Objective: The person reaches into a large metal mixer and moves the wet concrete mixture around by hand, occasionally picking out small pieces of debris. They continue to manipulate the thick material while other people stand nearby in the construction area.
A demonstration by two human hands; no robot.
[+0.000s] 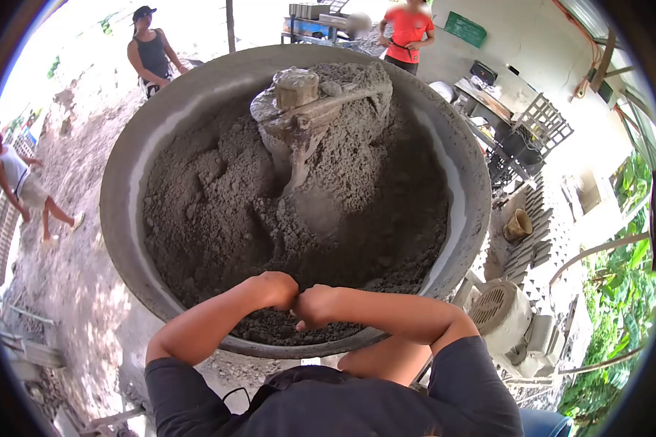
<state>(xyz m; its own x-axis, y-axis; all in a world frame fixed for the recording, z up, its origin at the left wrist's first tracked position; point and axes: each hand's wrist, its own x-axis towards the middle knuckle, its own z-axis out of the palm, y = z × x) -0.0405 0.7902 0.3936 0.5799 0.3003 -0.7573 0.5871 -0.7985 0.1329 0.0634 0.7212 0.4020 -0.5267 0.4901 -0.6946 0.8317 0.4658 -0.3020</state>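
Observation:
A big round mixer pan [116, 182] fills the middle of the view, holding grey, crumbly concrete mix [219, 197]. Inside it, toward the far side, a caked mixing arm with a hub [296, 89] stands partly buried in the mix. My left hand [278, 289] and my right hand [315, 306] meet over the near part of the pan, above the mix. Both have their fingers curled and are close together or touching. Whatever they hold, if anything, is hidden.
A motor [499, 312] sits right of the pan, with a bucket [517, 226] and stacked blocks [536, 251] beyond. One person in a red shirt [408, 33] stands behind the pan; another in a dark top [151, 54] is at the back left. A third person [23, 175] is at far left.

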